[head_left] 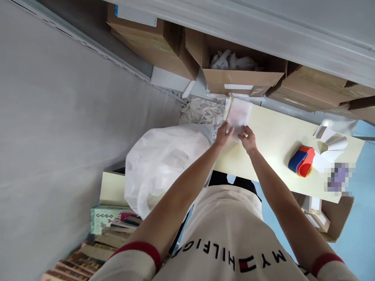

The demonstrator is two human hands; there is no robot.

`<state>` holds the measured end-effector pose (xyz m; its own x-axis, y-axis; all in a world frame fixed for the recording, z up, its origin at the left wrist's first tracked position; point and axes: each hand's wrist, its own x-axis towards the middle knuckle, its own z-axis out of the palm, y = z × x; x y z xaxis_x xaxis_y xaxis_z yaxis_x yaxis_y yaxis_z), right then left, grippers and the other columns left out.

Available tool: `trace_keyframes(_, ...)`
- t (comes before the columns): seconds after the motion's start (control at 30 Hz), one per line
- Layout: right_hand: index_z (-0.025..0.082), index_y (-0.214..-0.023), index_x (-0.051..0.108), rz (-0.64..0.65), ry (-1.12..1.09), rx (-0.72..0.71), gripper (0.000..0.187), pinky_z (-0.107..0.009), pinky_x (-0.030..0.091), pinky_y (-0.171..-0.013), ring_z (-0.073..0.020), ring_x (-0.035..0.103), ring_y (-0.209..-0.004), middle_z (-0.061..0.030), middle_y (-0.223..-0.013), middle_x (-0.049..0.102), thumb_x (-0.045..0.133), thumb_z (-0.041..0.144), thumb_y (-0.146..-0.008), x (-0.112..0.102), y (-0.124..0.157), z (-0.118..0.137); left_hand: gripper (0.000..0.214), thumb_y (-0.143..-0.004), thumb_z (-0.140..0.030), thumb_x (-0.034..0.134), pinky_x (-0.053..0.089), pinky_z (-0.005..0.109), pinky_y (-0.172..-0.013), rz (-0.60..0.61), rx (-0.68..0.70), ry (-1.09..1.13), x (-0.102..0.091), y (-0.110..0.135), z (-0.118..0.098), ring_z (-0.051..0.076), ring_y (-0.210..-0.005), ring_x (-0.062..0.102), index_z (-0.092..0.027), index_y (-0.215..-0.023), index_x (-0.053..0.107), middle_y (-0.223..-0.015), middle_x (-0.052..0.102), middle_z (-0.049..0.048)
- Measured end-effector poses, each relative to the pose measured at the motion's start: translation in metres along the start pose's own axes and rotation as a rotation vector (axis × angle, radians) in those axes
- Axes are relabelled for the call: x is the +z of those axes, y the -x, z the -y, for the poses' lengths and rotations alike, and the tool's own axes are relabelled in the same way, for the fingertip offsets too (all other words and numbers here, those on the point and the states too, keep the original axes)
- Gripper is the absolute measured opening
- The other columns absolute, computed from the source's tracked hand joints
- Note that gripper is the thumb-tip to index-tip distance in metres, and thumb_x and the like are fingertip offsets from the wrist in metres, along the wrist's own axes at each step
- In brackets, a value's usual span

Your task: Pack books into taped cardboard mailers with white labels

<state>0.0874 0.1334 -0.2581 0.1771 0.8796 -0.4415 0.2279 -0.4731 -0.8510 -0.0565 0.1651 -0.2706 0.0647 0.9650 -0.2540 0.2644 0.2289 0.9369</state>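
Note:
Both my hands reach forward to a thin, pale pinkish-white packet [238, 113] lying at the far left end of a pale yellow table [272, 136]. My left hand [224, 134] pinches the packet's near left edge with its fingers closed. My right hand [248, 139] grips the near right edge, fingers curled on it. The packet lies flat and reaches away from me toward the cardboard boxes.
A red and blue tape dispenser [301, 160] and folded white sheets [329, 144] lie on the table's right part. Open cardboard boxes [234, 74] with white pieces stand behind. A big white plastic bag [164, 164] sits left of the table; stacked boxes [102, 234] lie lower left.

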Motion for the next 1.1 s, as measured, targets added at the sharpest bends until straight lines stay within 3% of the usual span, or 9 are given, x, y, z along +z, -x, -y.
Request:
trace_keyframes(0.13,0.023,-0.13,0.054,0.012,-0.05,0.049,0.065,-0.045,0.046,-0.102,-0.0273,0.046,-0.13,-0.0084,-0.149,0.041,0.063,0.031,-0.067,-0.004,0.015,-0.003,0.051,-0.087,-0.045,0.058,0.025,0.041,-0.118,0.05,-0.111,-0.145,0.001,0.013,-0.003,0.028,-0.141,0.035,-0.013,-0.126,0.056,-0.145,0.046,0.0169)
trace_keyframes(0.27,0.02,-0.132,0.051,0.002,-0.055,0.134,0.069,-0.046,0.045,-0.103,-0.0281,0.048,-0.129,-0.0131,-0.141,0.05,0.064,0.034,-0.066,-0.017,0.059,-0.007,0.062,-0.084,-0.046,0.062,0.019,0.043,-0.12,0.045,-0.154,-0.191,0.003,0.055,-0.016,0.03,-0.147,0.02,-0.013,-0.134,0.048,-0.155,0.031,0.0175)
trace_keyframes(0.37,0.018,-0.125,0.056,0.031,-0.031,0.167,0.064,-0.046,0.049,-0.096,-0.0296,0.054,-0.122,-0.0154,-0.135,0.055,0.065,0.036,-0.064,-0.036,0.104,-0.02,0.062,-0.078,-0.047,0.067,0.024,0.043,-0.118,0.059,-0.121,-0.165,0.006,0.107,-0.028,0.03,-0.144,0.029,-0.014,-0.129,0.053,-0.15,0.04,0.0166)
trace_keyframes(0.47,0.02,-0.115,0.061,0.091,-0.036,0.175,0.057,-0.043,0.053,-0.086,-0.027,0.062,-0.106,-0.0142,-0.13,0.059,0.067,0.039,-0.062,-0.063,0.142,-0.041,0.051,-0.074,-0.046,0.068,0.038,0.042,-0.111,0.08,-0.136,-0.118,0.012,0.165,-0.033,0.028,-0.128,0.052,-0.02,-0.117,0.063,-0.134,0.059,0.0119)
trace_keyframes(0.57,0.02,-0.105,0.065,0.195,-0.038,0.172,0.05,-0.039,0.054,-0.078,-0.021,0.066,-0.084,-0.0118,-0.116,0.066,0.069,0.037,-0.058,-0.09,0.163,-0.06,0.043,-0.07,-0.047,0.069,0.051,0.042,-0.096,-0.004,-0.217,0.0,0.018,0.218,-0.032,0.028,-0.107,0.066,-0.022,-0.104,0.067,-0.112,0.071,0.0095)
trace_keyframes(0.7,0.02,-0.094,0.067,0.275,-0.024,0.119,0.043,-0.033,0.053,-0.069,-0.0174,0.064,-0.071,-0.0068,-0.095,0.07,0.069,0.038,-0.056,-0.112,0.174,-0.063,0.041,-0.065,-0.046,0.072,0.053,0.043,-0.088,-0.152,-0.297,0.134,0.023,0.273,-0.034,0.029,-0.098,0.068,-0.023,-0.099,0.068,-0.105,0.073,0.0102)
trace_keyframes(0.83,0.019,-0.088,0.069,0.394,-0.024,0.062,0.039,-0.032,0.051,-0.064,-0.0179,0.064,-0.068,-0.0056,-0.085,0.07,0.07,0.041,-0.056,-0.111,0.182,-0.044,0.042,-0.064,-0.047,0.072,0.054,0.043,-0.082,-0.337,-0.323,0.189,0.022,0.314,-0.043,0.029,-0.091,0.068,-0.021,-0.097,0.068,-0.103,0.072,0.0119)
trace_keyframes(1.1,0.019,-0.082,0.07,0.588,0.02,-0.03,0.041,-0.032,0.05,-0.061,-0.0196,0.062,-0.064,-0.004,-0.073,0.068,0.076,0.047,-0.051,-0.075,0.216,-0.005,0.041,-0.068,-0.047,0.071,0.052,0.039,-0.083,-0.569,-0.297,0.197,0.007,0.385,-0.042,0.026,-0.089,0.067,-0.022,-0.1,0.068,-0.102,0.072,0.0105)
